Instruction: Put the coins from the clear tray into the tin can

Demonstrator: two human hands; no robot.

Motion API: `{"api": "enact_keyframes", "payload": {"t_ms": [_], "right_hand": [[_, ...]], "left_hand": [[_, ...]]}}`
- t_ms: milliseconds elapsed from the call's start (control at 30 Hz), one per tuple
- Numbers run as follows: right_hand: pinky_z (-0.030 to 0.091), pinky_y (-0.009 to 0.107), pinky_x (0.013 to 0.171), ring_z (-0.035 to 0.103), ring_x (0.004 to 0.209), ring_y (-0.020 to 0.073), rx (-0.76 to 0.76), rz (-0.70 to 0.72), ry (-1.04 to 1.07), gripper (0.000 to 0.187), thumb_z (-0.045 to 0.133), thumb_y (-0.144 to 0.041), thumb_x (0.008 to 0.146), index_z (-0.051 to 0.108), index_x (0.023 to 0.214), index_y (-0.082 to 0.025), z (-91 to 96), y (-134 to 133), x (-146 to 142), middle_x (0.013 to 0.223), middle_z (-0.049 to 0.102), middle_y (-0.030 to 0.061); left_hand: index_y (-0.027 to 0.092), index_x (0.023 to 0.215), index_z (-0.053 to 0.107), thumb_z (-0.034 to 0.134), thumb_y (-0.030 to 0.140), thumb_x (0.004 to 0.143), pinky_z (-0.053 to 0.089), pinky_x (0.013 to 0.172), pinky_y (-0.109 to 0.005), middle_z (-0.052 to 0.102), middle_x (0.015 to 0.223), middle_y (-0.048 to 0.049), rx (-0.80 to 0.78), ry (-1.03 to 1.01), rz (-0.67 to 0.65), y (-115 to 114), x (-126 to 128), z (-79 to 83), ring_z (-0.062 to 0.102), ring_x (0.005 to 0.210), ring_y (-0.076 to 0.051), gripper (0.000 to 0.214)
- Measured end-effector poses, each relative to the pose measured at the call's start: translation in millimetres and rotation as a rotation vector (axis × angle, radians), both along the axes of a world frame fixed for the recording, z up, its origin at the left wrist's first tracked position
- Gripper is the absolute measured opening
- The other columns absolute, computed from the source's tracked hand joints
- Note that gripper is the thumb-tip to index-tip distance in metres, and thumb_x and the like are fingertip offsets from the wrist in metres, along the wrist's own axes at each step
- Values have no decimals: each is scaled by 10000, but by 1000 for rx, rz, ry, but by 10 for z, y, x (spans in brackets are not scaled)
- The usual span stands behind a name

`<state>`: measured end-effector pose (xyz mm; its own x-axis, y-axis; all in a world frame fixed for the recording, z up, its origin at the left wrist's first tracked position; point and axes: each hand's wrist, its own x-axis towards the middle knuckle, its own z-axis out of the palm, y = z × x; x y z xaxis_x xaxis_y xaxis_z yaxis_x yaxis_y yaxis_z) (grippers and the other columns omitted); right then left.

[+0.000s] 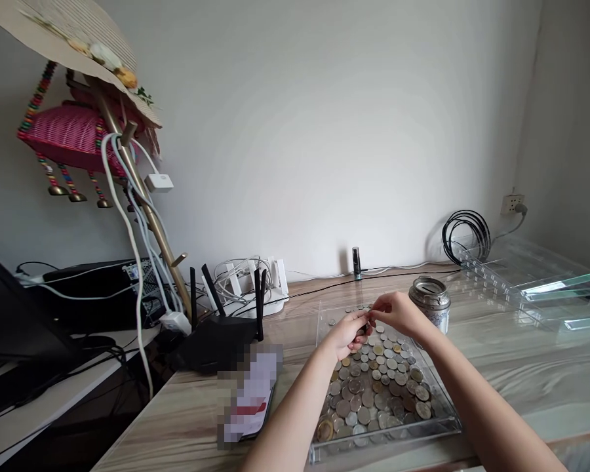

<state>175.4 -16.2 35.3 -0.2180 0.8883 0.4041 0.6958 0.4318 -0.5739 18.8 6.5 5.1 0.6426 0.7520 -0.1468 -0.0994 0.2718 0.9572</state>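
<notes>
A clear plastic tray point(450, 425) holds many loose coins point(368, 398), silver and gold-coloured, spread over its bottom. Above the tray's far part, my left hand point(348, 335) is closed with its fingers curled round coins, of which only a small dark edge shows. My right hand point(396, 311) meets it from the right, thumb and fingertips pinched together at the left hand's fingers. Whatever the right fingertips grip is too small to make out. Just behind my right wrist stands a round metal tin point(430, 305) with a slotted lid and a patterned side.
Left of the tray lie a phone point(253, 400), blurred out, and a black router point(216, 341) with upright antennas. Behind are a white router point(260, 292), cables and a small dark bottle point(356, 263). Clear plastic panels point(531, 288) and a coiled black cable point(465, 237) lie right.
</notes>
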Motion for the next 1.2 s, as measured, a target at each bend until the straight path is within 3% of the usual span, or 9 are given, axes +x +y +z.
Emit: {"api": "enact_keyframes", "payload": {"t_ms": [100, 267, 333, 533, 633, 767, 833, 1000, 1200], "right_hand": [[357, 210, 517, 526, 553, 116, 71, -54, 19, 175, 484, -289, 684, 627, 701, -189, 70, -43, 30, 628, 620, 16], [338, 233, 549, 527, 707, 154, 370, -602, 21, 211, 466, -342, 692, 640, 755, -241, 271, -86, 528, 757, 622, 30], [322, 234, 524, 524, 697, 161, 301, -725, 0, 198, 496, -361, 656, 646, 720, -249, 280, -53, 741, 727, 621, 26], [311, 247, 497, 516, 619, 158, 133, -803, -50, 177, 504, -334, 615, 651, 668, -251, 172, 68, 964, 674, 614, 35], [333, 267, 547, 515, 661, 181, 170, -783, -103, 168, 507, -310, 617, 651, 654, -232, 176, 59, 965, 641, 608, 49], [354, 298, 670, 497, 812, 210, 462, -752, -71, 258, 458, -332, 701, 634, 838, -203, 253, -23, 809, 795, 620, 64], [361, 273, 662, 507, 786, 181, 516, -644, -19, 264, 410, -324, 751, 619, 853, -199, 272, -66, 626, 825, 615, 59], [339, 218, 513, 520, 597, 126, 198, -171, -91, 266, 451, -419, 733, 628, 788, -229, 104, -46, 75, 714, 621, 19], [318, 200, 487, 507, 542, 105, 11, -3, -75, 240, 467, -353, 726, 635, 651, -199, -147, 89, -189, 620, 610, 6]], "left_hand": [[148, 793, 511, 545, 359, 704, 67, 326, -128, 475, 621, 16, -26, -10, -11, 11, 6, -14, 321, 377, 1, 231], [111, 757, 502, 462, 178, 701, 95, 297, -127, 473, 604, -4, -266, -123, 122, 141, -24, -91, 302, 360, -2, 96], [97, 763, 502, 439, 125, 678, 107, 288, -126, 488, 619, -21, -305, -169, 182, 186, -37, -115, 314, 364, -6, 110], [81, 855, 532, 438, 70, 682, 134, 286, -121, 565, 756, -83, -223, -109, 259, 159, -36, -80, 373, 395, -9, 197], [80, 861, 551, 479, 81, 686, 151, 292, -123, 587, 820, -108, -166, -61, 255, 119, -34, -41, 401, 414, -12, 189], [88, 811, 561, 537, 99, 676, 135, 292, -127, 605, 844, -113, -109, -61, 257, 109, -37, -23, 374, 393, 0, 137], [94, 783, 554, 557, 112, 674, 121, 291, -129, 613, 835, -107, -96, -70, 272, 117, -34, -31, 340, 372, 9, 111], [111, 796, 535, 562, 229, 701, 92, 299, -131, 594, 677, -51, -10, -56, 290, 125, -7, -65, 281, 333, 13, 154], [149, 833, 509, 565, 322, 695, 76, 305, -131, 512, 653, 17, 49, -82, 261, 79, 28, -42, 305, 331, 14, 228]]}}
